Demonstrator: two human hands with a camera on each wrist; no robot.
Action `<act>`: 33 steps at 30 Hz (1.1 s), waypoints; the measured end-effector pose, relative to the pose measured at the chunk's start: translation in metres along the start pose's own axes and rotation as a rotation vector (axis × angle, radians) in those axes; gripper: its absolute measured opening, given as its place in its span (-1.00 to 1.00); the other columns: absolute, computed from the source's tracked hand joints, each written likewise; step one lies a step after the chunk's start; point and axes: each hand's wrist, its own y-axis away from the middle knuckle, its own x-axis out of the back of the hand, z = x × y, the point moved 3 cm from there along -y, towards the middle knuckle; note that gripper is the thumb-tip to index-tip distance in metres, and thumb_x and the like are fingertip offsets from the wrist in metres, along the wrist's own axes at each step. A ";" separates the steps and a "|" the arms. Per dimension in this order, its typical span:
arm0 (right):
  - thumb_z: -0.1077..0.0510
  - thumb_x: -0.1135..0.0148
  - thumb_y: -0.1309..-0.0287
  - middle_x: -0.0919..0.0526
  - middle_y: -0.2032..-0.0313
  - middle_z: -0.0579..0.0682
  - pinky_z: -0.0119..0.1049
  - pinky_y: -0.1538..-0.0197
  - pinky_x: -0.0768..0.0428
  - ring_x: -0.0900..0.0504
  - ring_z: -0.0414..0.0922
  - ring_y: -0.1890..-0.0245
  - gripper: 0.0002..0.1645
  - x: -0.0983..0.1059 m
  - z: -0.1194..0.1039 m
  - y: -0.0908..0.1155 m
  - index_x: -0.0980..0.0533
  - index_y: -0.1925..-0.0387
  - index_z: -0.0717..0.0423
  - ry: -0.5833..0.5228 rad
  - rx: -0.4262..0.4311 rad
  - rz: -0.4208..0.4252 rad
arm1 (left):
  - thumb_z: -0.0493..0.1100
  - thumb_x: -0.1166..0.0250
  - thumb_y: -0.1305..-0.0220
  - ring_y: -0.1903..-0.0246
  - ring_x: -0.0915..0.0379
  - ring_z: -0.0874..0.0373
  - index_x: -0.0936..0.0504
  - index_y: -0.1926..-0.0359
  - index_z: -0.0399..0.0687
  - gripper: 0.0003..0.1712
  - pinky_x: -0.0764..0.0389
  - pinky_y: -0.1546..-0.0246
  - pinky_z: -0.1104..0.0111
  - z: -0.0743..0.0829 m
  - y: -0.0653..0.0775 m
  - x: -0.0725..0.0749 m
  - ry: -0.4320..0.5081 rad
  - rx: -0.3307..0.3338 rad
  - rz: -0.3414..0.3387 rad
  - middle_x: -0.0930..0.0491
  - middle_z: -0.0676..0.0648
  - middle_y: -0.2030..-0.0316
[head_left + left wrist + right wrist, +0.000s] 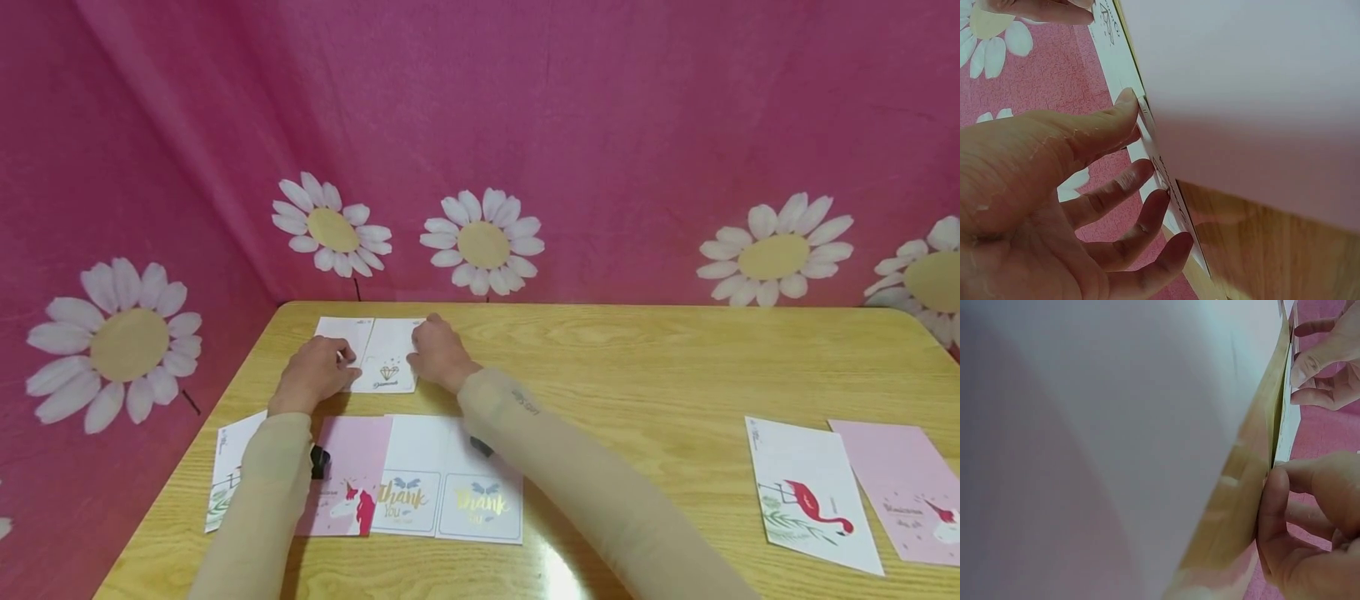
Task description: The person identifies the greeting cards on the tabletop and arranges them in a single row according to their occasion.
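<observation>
In the head view, your left hand (317, 373) lies over the left white card (341, 332) at the table's (600, 358) far left corner, covering most of its near half, so its print is lost. Beside it, the diamond card (386, 342) sits with its heart-shaped gem near the edge closest to you, lettering upright from where you look, long axis running away from you. Your right hand (441, 353) pinches its right edge and hides a little of that side. Your left sleeve (262, 492) cuts across the nearer flamingo card (225, 454); the pink unicorn card (926, 492) at far right is cropped by the frame.

In the left wrist view, your left thumb and bent, spread fingertips touch the left card (seen nearly edge-on, its print only a sliver). Both cards slant from upper left to lower right, and a blurred pale surface (1260, 69) blocks much of the scene; you can't tell what it is.

In the right wrist view, your right thumb and finger meet on the diamond card's edge, whose face is too foreshortened to read.
</observation>
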 end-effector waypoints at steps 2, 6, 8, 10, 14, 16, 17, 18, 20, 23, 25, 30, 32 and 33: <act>0.18 -0.30 -0.34 -0.56 0.23 0.07 -0.32 0.07 -0.54 -0.42 -0.11 0.18 -0.78 0.001 0.000 0.001 -0.64 0.36 0.29 -0.001 -0.007 -0.003 | -0.15 -0.33 -0.36 0.11 -0.45 -0.14 -0.67 0.00 -0.29 -0.69 -0.55 0.00 0.02 0.001 0.000 0.000 -0.007 -0.004 -0.002 -0.62 -0.27 0.15; 0.18 -0.30 -0.35 -0.50 0.28 0.03 -0.33 0.09 -0.52 -0.40 -0.12 0.19 -0.78 0.002 0.002 0.002 -0.63 0.37 0.27 -0.015 -0.013 0.004 | -0.14 -0.33 -0.36 0.11 -0.44 -0.14 -0.67 -0.01 -0.28 -0.69 -0.55 -0.01 0.02 0.002 -0.001 0.000 -0.007 -0.007 -0.003 -0.62 -0.27 0.14; 0.17 -0.29 -0.35 -0.50 0.30 0.04 -0.32 0.08 -0.51 -0.39 -0.10 0.19 -0.77 0.003 0.002 0.002 -0.62 0.36 0.28 -0.028 -0.010 0.009 | -0.14 -0.34 -0.36 0.11 -0.44 -0.14 -0.67 -0.01 -0.28 -0.68 -0.55 -0.01 0.02 0.003 -0.001 0.000 -0.007 -0.010 -0.003 -0.62 -0.27 0.14; 0.15 -0.27 -0.37 -0.55 0.27 0.08 -0.28 0.03 -0.53 -0.43 -0.07 0.15 -0.76 0.005 0.003 0.003 -0.63 0.30 0.30 -0.056 -0.012 0.009 | -0.14 -0.33 -0.36 0.10 -0.45 -0.14 -0.66 -0.01 -0.28 -0.68 -0.56 -0.03 0.00 0.003 -0.001 0.001 -0.006 -0.014 -0.007 -0.62 -0.28 0.12; 0.10 -0.24 -0.39 -0.65 0.01 0.16 -0.21 -0.22 -0.57 -0.54 0.00 -0.04 -0.62 0.009 0.005 0.006 -0.60 -0.05 0.33 -0.134 -0.050 -0.013 | -0.10 -0.33 -0.35 0.06 -0.46 -0.15 -0.65 -0.05 -0.27 -0.64 -0.56 -0.09 -0.05 0.003 0.000 0.002 0.009 -0.001 -0.024 -0.62 -0.29 0.04; 0.08 -0.23 -0.40 -0.63 -0.13 0.17 -0.17 -0.32 -0.55 -0.56 0.02 -0.14 -0.51 0.012 0.007 0.009 -0.53 -0.21 0.31 -0.183 -0.079 -0.034 | -0.08 -0.34 -0.34 0.03 -0.46 -0.16 -0.64 -0.07 -0.24 -0.60 -0.56 -0.11 -0.08 0.001 0.001 0.003 0.021 0.015 -0.035 -0.62 -0.29 0.00; 0.07 -0.23 -0.40 -0.61 -0.20 0.16 -0.15 -0.36 -0.53 -0.56 0.02 -0.19 -0.47 0.013 0.008 0.010 -0.50 -0.27 0.29 -0.198 -0.089 -0.038 | -0.06 -0.34 -0.33 0.01 -0.46 -0.17 -0.64 -0.09 -0.23 -0.58 -0.56 -0.11 -0.09 0.001 0.002 0.003 0.026 0.022 -0.041 -0.61 -0.29 -0.02; 0.07 -0.23 -0.40 -0.60 -0.24 0.16 -0.13 -0.38 -0.52 -0.55 0.02 -0.22 -0.45 0.015 0.010 0.011 -0.48 -0.30 0.28 -0.215 -0.100 -0.045 | -0.05 -0.35 -0.33 0.00 -0.45 -0.17 -0.63 -0.11 -0.22 -0.56 -0.56 -0.11 -0.10 0.000 0.002 0.004 0.032 0.028 -0.047 -0.61 -0.30 -0.03; 0.06 -0.24 -0.40 -0.59 -0.27 0.16 -0.10 -0.39 -0.52 -0.56 0.04 -0.24 -0.42 0.020 0.012 0.014 -0.46 -0.32 0.27 -0.231 -0.103 -0.056 | -0.01 -0.35 -0.32 -0.03 -0.44 -0.19 -0.61 -0.14 -0.20 -0.52 -0.55 -0.11 -0.12 -0.002 0.003 0.006 0.041 0.042 -0.056 -0.59 -0.30 -0.06; 0.05 -0.25 -0.39 -0.58 -0.28 0.16 -0.07 -0.38 -0.52 -0.55 0.05 -0.26 -0.42 0.026 0.017 0.019 -0.46 -0.32 0.25 -0.232 -0.103 -0.067 | 0.03 -0.32 -0.35 -0.10 -0.41 -0.23 -0.56 -0.22 -0.17 -0.47 -0.52 -0.13 -0.17 -0.005 0.005 0.010 0.061 0.065 -0.050 -0.54 -0.32 -0.15; 0.04 -0.25 -0.39 -0.59 -0.27 0.16 -0.06 -0.35 -0.54 -0.56 0.06 -0.24 -0.42 0.030 0.020 0.023 -0.45 -0.32 0.24 -0.240 -0.105 -0.079 | 0.05 -0.28 -0.38 -0.13 -0.40 -0.26 -0.53 -0.25 -0.17 -0.45 -0.51 -0.14 -0.18 -0.006 0.008 0.015 0.076 0.055 -0.030 -0.52 -0.34 -0.18; 0.05 -0.26 -0.38 -0.60 -0.25 0.18 -0.04 -0.35 -0.55 -0.56 0.08 -0.25 -0.45 0.038 0.027 0.036 -0.49 -0.28 0.23 -0.236 -0.072 -0.096 | 0.03 -0.25 -0.43 -0.14 -0.45 -0.28 -0.50 -0.30 -0.22 -0.43 -0.57 -0.15 -0.12 -0.004 0.021 0.029 0.122 -0.042 -0.002 -0.50 -0.37 -0.22; 0.05 -0.27 -0.37 -0.61 -0.24 0.18 -0.05 -0.35 -0.54 -0.56 0.08 -0.25 -0.46 0.039 0.028 0.041 -0.50 -0.28 0.21 -0.225 -0.052 -0.111 | -0.01 -0.27 -0.42 -0.10 -0.49 -0.28 -0.52 -0.28 -0.25 -0.45 -0.61 -0.11 -0.09 -0.005 0.027 0.032 0.138 -0.088 -0.006 -0.52 -0.39 -0.19; 0.05 -0.26 -0.37 -0.61 -0.24 0.17 -0.05 -0.35 -0.54 -0.56 0.07 -0.25 -0.47 0.040 0.029 0.044 -0.51 -0.28 0.20 -0.218 -0.045 -0.120 | -0.03 -0.29 -0.41 -0.07 -0.52 -0.28 -0.54 -0.26 -0.27 -0.46 -0.63 -0.08 -0.08 -0.005 0.030 0.033 0.138 -0.115 -0.007 -0.55 -0.39 -0.16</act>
